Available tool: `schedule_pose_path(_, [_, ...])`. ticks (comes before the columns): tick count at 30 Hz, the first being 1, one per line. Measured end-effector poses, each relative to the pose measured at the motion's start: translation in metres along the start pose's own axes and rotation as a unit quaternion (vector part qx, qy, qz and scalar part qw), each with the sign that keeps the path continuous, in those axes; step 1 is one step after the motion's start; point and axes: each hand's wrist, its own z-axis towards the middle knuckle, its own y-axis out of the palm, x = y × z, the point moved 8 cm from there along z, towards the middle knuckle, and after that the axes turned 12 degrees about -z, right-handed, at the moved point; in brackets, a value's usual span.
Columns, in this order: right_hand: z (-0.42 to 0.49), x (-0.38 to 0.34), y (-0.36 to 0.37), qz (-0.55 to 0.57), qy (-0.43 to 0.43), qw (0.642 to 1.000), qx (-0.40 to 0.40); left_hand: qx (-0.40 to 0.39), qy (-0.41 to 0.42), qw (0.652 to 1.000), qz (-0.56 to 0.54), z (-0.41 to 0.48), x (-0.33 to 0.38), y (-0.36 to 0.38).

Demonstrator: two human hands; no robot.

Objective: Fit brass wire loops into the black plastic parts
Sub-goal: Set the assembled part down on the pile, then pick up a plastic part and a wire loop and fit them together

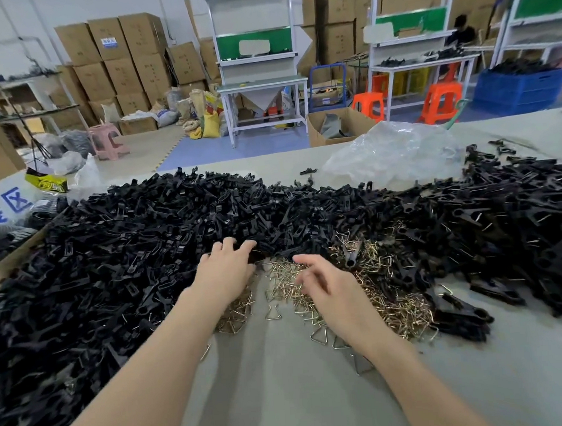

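Note:
A large heap of black plastic parts [135, 243] covers the left and far side of the grey table [285, 395]. More black parts [522, 216] lie heaped on the right. A pile of brass wire loops [388, 291], bent into triangles, lies between the heaps. My left hand [225, 271] reaches into the near edge of the black heap, its fingers curled over a black part [256, 256]. My right hand [324, 288] hovers over the brass loops with its fingers loosely curled; blur hides whether it holds a loop.
A crumpled clear plastic bag [391, 152] lies at the table's far side. An open cardboard box [7, 262] stands at the left edge. Beyond the table are stacked cartons [119, 57], white workbenches [260, 81] and orange stools [368, 105].

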Motion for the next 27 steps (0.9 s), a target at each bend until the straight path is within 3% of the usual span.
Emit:
schedule_pose_path(7, [0.002, 0.004, 0.001, -0.013, -0.016, 1.0, 0.0, -0.004, -0.011, 0.999, 0.035, 0.005, -0.012, -0.005])
schedule_pose_path(11, [0.003, 0.007, 0.004, -0.011, -0.013, 1.0, -0.011, 0.039, 0.004, 0.995, -0.094, 0.0, -0.033, -0.016])
schedule_pose_path(14, [0.003, 0.008, 0.003, -0.006, -0.013, 1.0, -0.012, 0.083, -0.037, 0.96, -0.264, -0.007, -0.055, -0.03])
schedule_pose_path(19, [0.004, 0.008, 0.002, 0.007, -0.008, 1.0, -0.011, 0.127, -0.058, 0.884, -0.446, -0.018, -0.063, -0.052])
schedule_pose_path(24, [0.003, 0.007, 0.003, 0.004, -0.008, 1.0, -0.01, 0.145, -0.049, 0.839, -0.521, -0.043, -0.034, -0.05])
schedule_pose_path(27, [0.004, 0.005, 0.002, 0.015, -0.015, 1.0, -0.002, 0.13, -0.043, 0.774, -0.618, -0.063, -0.009, -0.04])
